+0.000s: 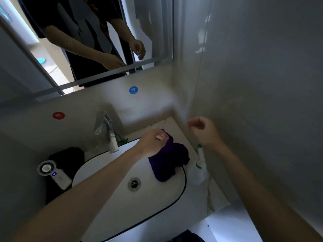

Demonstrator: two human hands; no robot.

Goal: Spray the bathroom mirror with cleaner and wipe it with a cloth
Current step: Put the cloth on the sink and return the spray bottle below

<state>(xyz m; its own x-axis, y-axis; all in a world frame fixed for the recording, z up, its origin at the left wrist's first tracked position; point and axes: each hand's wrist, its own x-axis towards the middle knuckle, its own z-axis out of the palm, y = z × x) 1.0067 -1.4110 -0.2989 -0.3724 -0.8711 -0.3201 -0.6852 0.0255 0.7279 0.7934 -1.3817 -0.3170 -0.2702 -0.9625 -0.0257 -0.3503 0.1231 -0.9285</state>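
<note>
My left hand (153,142) grips the top of a dark purple cloth (168,160) that hangs over the right rim of the white sink (111,189). My right hand (203,130) hovers near the right wall with fingers loosely curled and nothing in it. Below that hand, a white spray bottle with green trim (200,157) lies on the counter at the sink's right side. The mirror (83,41) fills the upper left and reflects both my arms.
A chrome faucet (109,135) stands behind the sink. A small white handheld fan (52,172) rests on a black item at the left. Red (58,115) and blue (133,89) round stickers sit on the backsplash. The wall is close on the right.
</note>
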